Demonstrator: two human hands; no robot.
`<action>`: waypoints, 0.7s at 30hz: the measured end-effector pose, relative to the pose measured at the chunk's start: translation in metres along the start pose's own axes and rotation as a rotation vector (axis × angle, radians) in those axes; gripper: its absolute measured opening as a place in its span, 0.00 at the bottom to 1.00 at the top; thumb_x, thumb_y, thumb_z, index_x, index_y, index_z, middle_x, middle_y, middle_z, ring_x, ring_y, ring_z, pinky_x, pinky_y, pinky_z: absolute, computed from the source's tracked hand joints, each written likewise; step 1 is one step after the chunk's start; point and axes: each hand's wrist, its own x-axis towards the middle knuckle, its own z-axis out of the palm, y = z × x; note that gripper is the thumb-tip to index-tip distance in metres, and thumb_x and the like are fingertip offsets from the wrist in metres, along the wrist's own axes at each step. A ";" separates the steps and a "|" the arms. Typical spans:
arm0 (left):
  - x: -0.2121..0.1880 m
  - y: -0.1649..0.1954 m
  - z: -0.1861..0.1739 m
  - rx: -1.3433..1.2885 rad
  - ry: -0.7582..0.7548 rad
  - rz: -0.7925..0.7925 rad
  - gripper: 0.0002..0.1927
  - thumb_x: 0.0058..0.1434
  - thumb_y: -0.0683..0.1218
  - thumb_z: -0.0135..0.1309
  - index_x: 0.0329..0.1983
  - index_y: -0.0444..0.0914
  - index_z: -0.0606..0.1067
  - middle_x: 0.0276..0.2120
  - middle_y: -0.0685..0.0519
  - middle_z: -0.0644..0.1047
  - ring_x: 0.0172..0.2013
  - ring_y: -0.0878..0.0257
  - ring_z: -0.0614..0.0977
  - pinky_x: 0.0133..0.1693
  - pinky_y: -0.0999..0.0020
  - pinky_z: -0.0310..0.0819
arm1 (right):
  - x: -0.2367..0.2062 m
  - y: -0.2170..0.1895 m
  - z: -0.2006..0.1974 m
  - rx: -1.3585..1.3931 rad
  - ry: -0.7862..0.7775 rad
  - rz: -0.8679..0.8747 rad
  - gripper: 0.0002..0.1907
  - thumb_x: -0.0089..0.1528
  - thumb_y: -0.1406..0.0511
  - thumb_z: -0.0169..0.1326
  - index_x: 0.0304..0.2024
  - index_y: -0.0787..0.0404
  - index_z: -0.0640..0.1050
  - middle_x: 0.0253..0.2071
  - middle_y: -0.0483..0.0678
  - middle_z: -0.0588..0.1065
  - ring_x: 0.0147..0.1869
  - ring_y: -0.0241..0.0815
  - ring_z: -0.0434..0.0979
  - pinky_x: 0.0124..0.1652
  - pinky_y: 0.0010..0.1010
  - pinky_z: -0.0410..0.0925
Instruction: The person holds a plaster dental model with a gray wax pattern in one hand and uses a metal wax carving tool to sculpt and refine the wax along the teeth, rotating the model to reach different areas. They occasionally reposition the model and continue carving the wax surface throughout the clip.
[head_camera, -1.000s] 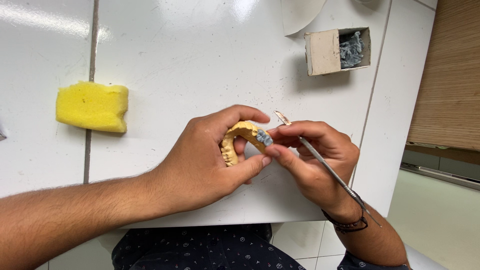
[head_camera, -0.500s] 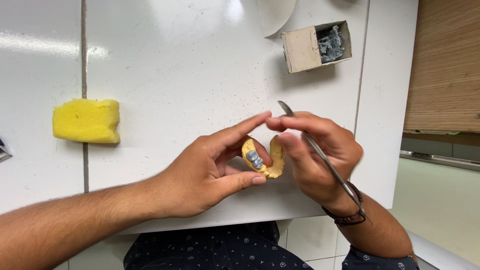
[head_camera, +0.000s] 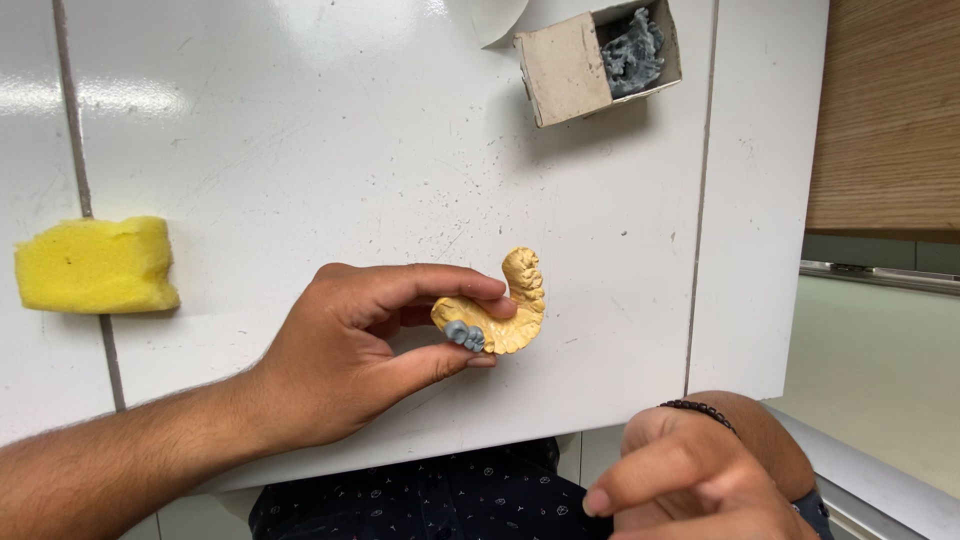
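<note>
My left hand (head_camera: 345, 355) pinches a yellow horseshoe-shaped dental cast (head_camera: 505, 305) between thumb and fingers, just above the white table (head_camera: 300, 150). A small grey wax lump (head_camera: 465, 334) shaped like teeth sits on the cast's near end. My right hand (head_camera: 690, 480) is low at the bottom right, off the table edge, fingers loosely curled. I see no tool in it, though part of it is cut off by the frame.
A yellow sponge (head_camera: 95, 264) lies at the left. An open cardboard box (head_camera: 597, 60) holding grey material stands at the back right, next to a white round dish edge (head_camera: 497, 18). A wooden cabinet (head_camera: 885, 110) is to the right.
My right hand, which held a thin metal tool against the cast, has pulled away down to the bottom right. The left hand has turned the cast, showing its arch.
</note>
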 end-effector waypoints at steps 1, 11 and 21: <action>-0.001 0.000 0.000 0.004 0.001 -0.001 0.22 0.61 0.41 0.63 0.59 0.38 0.76 0.53 0.51 0.84 0.56 0.62 0.86 0.57 0.65 0.78 | 0.004 0.004 -0.001 0.089 -0.061 -0.026 0.15 0.63 0.74 0.57 0.23 0.57 0.72 0.33 0.44 0.73 0.34 0.42 0.83 0.34 0.26 0.84; -0.002 0.001 0.000 0.043 0.050 0.112 0.19 0.62 0.41 0.63 0.56 0.38 0.77 0.50 0.52 0.84 0.53 0.64 0.87 0.55 0.66 0.81 | 0.041 0.022 -0.016 -0.001 -0.399 0.334 0.10 0.68 0.68 0.48 0.46 0.68 0.77 0.42 0.54 0.78 0.45 0.44 0.84 0.47 0.42 0.83; -0.001 -0.005 0.003 0.042 0.088 0.272 0.16 0.66 0.41 0.62 0.56 0.40 0.77 0.50 0.54 0.84 0.52 0.65 0.88 0.55 0.68 0.83 | 0.044 0.032 -0.007 -0.215 -0.226 0.471 0.15 0.57 0.79 0.62 0.44 0.61 0.80 0.44 0.55 0.77 0.49 0.48 0.83 0.49 0.35 0.81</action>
